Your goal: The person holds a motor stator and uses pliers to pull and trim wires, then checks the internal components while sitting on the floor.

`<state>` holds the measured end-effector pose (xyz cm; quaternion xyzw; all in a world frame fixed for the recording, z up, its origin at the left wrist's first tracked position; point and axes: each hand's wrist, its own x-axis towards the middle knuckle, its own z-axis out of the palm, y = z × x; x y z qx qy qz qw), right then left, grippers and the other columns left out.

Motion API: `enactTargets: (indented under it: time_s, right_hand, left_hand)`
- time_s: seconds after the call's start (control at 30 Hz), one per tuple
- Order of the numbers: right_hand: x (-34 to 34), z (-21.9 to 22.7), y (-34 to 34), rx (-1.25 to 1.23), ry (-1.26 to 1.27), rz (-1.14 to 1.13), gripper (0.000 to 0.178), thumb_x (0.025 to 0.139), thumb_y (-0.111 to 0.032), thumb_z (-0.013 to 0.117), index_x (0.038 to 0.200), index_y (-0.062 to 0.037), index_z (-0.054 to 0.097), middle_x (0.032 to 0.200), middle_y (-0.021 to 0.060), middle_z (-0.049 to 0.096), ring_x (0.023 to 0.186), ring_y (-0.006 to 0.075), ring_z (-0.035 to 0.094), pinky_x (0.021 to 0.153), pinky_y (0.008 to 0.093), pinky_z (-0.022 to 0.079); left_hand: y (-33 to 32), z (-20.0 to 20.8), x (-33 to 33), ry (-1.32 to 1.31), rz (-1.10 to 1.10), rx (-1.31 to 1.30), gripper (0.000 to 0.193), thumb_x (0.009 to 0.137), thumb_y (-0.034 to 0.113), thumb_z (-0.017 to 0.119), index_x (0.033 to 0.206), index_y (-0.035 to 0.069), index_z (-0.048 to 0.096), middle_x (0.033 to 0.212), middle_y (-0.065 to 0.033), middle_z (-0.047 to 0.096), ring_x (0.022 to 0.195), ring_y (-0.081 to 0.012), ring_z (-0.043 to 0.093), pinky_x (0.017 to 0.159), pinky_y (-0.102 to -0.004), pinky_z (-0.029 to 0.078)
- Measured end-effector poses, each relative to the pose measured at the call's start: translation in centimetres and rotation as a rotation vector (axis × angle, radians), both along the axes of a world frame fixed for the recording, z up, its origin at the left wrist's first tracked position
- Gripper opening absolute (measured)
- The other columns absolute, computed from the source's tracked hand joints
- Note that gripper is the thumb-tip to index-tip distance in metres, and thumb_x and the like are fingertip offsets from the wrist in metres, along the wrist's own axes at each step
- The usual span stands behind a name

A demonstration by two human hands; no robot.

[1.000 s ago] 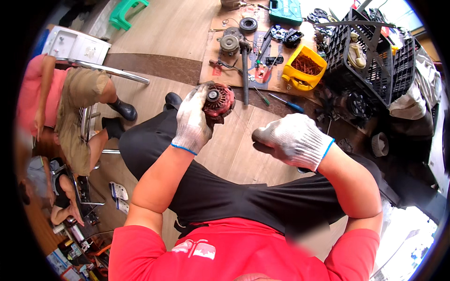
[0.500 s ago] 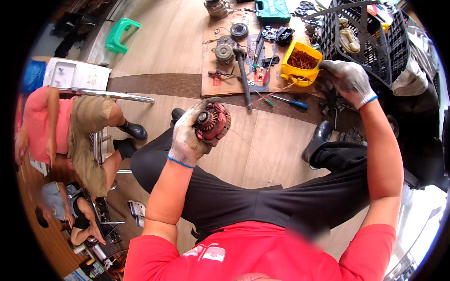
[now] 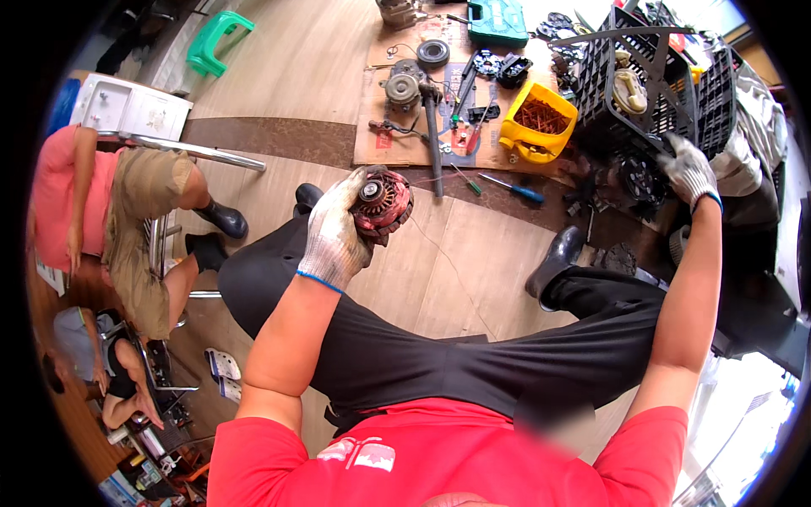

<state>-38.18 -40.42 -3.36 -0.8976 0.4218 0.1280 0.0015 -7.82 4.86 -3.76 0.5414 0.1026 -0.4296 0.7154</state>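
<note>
My left hand [image 3: 336, 221], in a white knit glove with blue trim, is closed around a motor armature [image 3: 382, 203]. The armature has red windings and a round shaft end facing up. Thin copper wire [image 3: 443, 251] trails from it over the floor and my trousers. Farther right, my right hand [image 3: 691, 173], gloved the same way, is stretched out beside the black plastic crate [image 3: 621, 110]. Its fingers look curled together; what they hold, if anything, is too small to make out. Between the hands stands a yellow container [image 3: 515, 133] with copper wire scraps [image 3: 542, 117] inside.
A cardboard sheet [image 3: 380, 93] carries motor parts, a hammer [image 3: 433, 144] and tools. A blue screwdriver [image 3: 524, 193] lies at its near edge. A teal case [image 3: 497, 21] is at the back. Two people sit at left near a green stool [image 3: 211, 46].
My right hand has swung right and nearer, away from the yellow container to beside the crate. My left hand still holds the armature, which is turned slightly. The view has shifted a little.
</note>
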Motion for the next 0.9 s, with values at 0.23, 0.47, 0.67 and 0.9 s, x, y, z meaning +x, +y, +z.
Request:
enactTargets:
  time_s: [0.23, 0.47, 0.67, 0.9]
  right_hand:
    - [10.4, 5.7, 19.2, 0.459, -0.848, 0.507, 0.043, 0.091, -0.013, 0.070, 0.133, -0.0072, 0.060, 0.131, 0.0161, 0.063, 0.109, 0.0294, 0.068, 0.095, 0.0376, 0.054]
    - [14.1, 0.7, 25.1, 0.942, -0.663, 0.667, 0.058, 0.093, -0.035, 0.068, 0.141, -0.0076, 0.051, 0.105, 0.0193, 0.067, 0.089, 0.0286, 0.067, 0.079, 0.0375, 0.055]
    - [14.3, 2.0, 23.1, 1.157, -0.434, 0.582, 0.027, 0.093, -0.030, 0.067, 0.108, -0.0080, 0.070, 0.077, 0.0154, 0.067, 0.068, 0.0260, 0.066, 0.064, 0.0393, 0.051]
    - [14.2, 3.0, 23.9, 0.490, -0.480, 0.860, 0.016, 0.091, -0.025, 0.063, 0.091, -0.0097, 0.067, 0.077, 0.0169, 0.066, 0.075, 0.0389, 0.067, 0.063, 0.0483, 0.052]
  left_hand:
    - [-2.0, 0.2, -2.2, -0.069, -0.093, -0.009, 0.027, 0.104, 0.026, 0.050, 0.116, 0.004, 0.061, 0.102, -0.0107, 0.070, 0.080, -0.0210, 0.072, 0.051, -0.0294, 0.056]
    - [-1.4, -1.2, -2.7, -0.120, -0.214, -0.124, 0.029, 0.105, 0.022, 0.048, 0.120, -0.001, 0.059, 0.109, -0.0139, 0.069, 0.091, -0.0235, 0.072, 0.068, -0.0346, 0.062]
    - [-1.1, -0.3, -2.9, -0.076, -0.258, -0.115, 0.029, 0.105, 0.015, 0.047, 0.123, -0.005, 0.059, 0.112, -0.0156, 0.067, 0.102, -0.0217, 0.069, 0.089, -0.0318, 0.058]
    - [-1.1, -0.6, -3.0, -0.290, -0.314, 0.047, 0.028, 0.102, 0.013, 0.054, 0.124, -0.004, 0.058, 0.115, -0.0128, 0.066, 0.104, -0.0183, 0.067, 0.090, -0.0291, 0.056]
